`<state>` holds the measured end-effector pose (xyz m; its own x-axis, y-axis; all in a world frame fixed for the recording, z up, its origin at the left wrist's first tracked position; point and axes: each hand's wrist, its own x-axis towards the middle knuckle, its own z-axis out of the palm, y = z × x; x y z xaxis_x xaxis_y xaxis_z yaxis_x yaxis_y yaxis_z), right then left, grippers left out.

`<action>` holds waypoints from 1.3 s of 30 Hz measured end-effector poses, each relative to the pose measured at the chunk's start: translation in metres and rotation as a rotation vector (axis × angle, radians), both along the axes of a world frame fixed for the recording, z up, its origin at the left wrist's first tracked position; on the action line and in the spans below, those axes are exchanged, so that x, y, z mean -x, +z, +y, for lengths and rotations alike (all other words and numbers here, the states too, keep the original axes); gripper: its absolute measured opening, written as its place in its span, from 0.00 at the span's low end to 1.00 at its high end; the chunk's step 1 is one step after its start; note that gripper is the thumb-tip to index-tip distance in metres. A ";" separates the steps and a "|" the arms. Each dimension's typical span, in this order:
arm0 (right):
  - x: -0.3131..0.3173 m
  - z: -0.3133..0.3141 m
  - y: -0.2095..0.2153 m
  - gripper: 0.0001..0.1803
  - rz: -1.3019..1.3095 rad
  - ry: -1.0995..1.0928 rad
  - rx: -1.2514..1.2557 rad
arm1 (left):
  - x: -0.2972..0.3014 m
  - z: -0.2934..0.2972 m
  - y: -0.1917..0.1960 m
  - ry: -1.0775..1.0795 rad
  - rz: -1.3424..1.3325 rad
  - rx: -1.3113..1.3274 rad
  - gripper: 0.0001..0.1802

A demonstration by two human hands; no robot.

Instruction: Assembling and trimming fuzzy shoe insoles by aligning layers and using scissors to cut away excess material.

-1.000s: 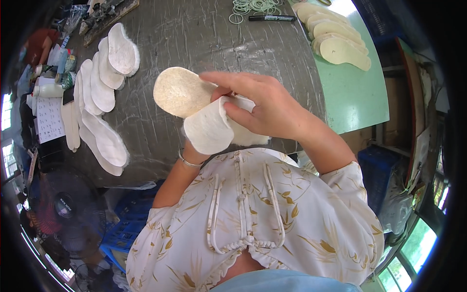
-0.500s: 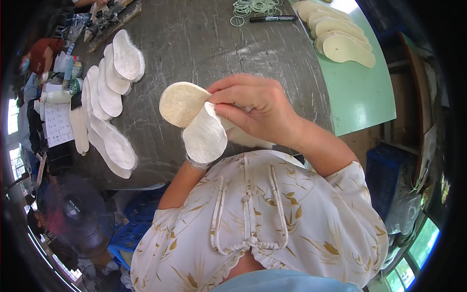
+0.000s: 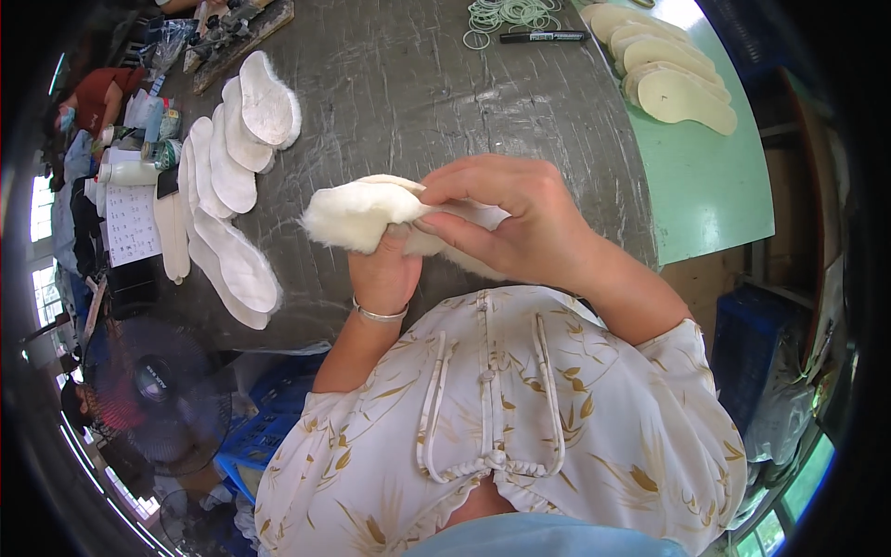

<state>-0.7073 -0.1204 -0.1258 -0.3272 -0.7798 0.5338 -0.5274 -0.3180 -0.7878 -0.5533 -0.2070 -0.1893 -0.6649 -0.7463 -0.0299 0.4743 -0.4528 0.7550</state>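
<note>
In front of my chest I hold a white fleece insole (image 3: 348,215), its fluffy side turned up at the left end. My left hand (image 3: 385,271) grips it from below, thumb against the fleece and the other fingers hidden behind it. My right hand (image 3: 520,209) is closed in a pinch on the insole's middle, thumb and forefinger together. Behind the fleece shows a thin cream edge of another layer, partly hidden. More white fleece sticks out beneath my right hand toward the table's near edge.
Overlapping white fleece insoles (image 3: 227,162) lie on the dark table (image 3: 390,93) at left. Cream insoles (image 3: 687,97) are stacked on a green board (image 3: 710,200) at right. A black marker (image 3: 543,37) and green rubber bands (image 3: 506,17) lie far. A fan (image 3: 158,395) stands lower left.
The insole's left end has turned so its fluffy side shows, and the cream layer is now mostly covered. My left hand has come into sight with its thumb on the fleece.
</note>
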 end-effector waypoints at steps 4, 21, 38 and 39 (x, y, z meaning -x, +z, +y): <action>-0.001 -0.002 0.001 0.07 0.029 -0.024 0.076 | 0.002 0.001 -0.002 0.026 -0.020 0.002 0.32; 0.000 -0.009 -0.012 0.08 -0.034 0.014 0.100 | 0.006 -0.001 -0.012 -0.029 0.126 -0.137 0.23; -0.008 -0.014 -0.013 0.11 -0.148 -0.097 0.026 | 0.008 -0.003 -0.025 -0.029 0.088 -0.153 0.23; -0.006 -0.012 -0.010 0.13 -0.246 -0.066 -0.043 | 0.008 -0.005 -0.026 -0.045 0.075 -0.156 0.23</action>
